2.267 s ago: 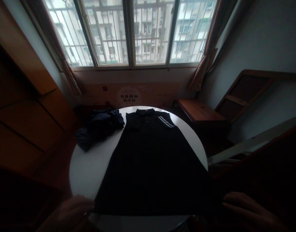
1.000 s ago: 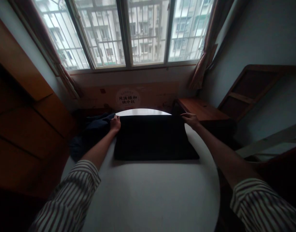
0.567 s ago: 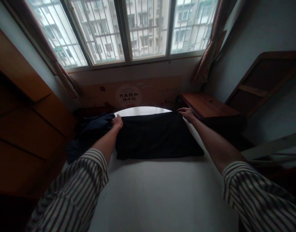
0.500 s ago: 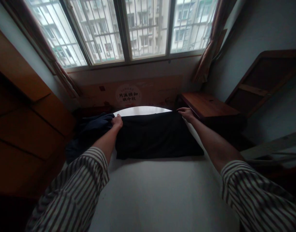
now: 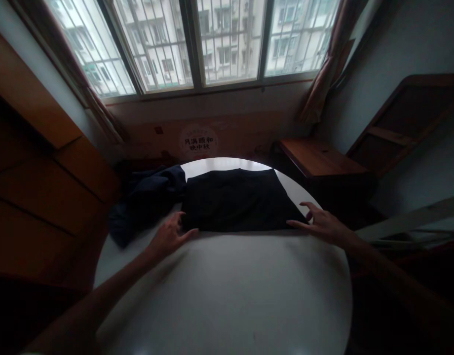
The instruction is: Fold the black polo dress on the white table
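Observation:
A dark piece of clothing (image 5: 234, 199), folded into a broad flat shape, lies across the far half of a round white table (image 5: 227, 286). Its exact kind does not show. At its near left corner is my left hand (image 5: 171, 231), thumb and fingers apart. My right hand (image 5: 318, 222) is by the near right corner, its thumb and fingers also spread. Neither hand grips the cloth; whether the fingertips touch it is hard to see. Left of the folded piece, a crumpled navy garment (image 5: 149, 197) rests on the table's left edge, partly hanging over.
Orange-brown cabinets (image 5: 45, 197) stand along the left side. Beyond the table's right rim is a low wooden cabinet (image 5: 323, 158). A barred window (image 5: 227, 39) with curtains and a printed cardboard panel (image 5: 197, 140) are behind the table.
Both hands have let go of the cloth's far corners and come back toward me to its near corners, opening. The dark cloth stays flat in about the same place.

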